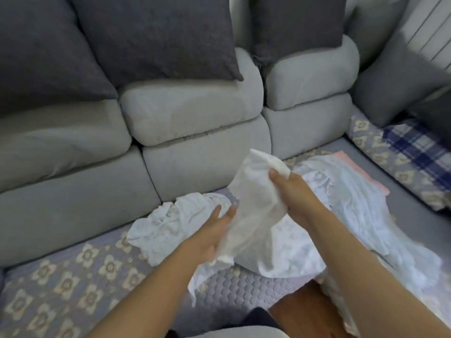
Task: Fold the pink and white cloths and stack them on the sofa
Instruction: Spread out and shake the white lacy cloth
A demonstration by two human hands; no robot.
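Note:
A white cloth point(253, 201) hangs lifted above the sofa seat between my hands. My right hand point(296, 196) grips its upper end, fingers curled round the bunched fabric. My left hand point(214, 230) lies against its lower part with straight fingers, the cloth draped over the palm side. A crumpled white cloth point(170, 223) lies on the seat to the left. A larger heap of white cloths point(353, 211) spreads to the right. A pink cloth point(361, 172) peeks out flat behind that heap.
The grey sofa point(190, 118) has dark cushions point(151, 35) along its back. A flowered quilted cover point(73, 276) lies over the seat. A blue plaid cloth point(415, 147) sits at the far right. My knee point(305, 311) shows at the bottom.

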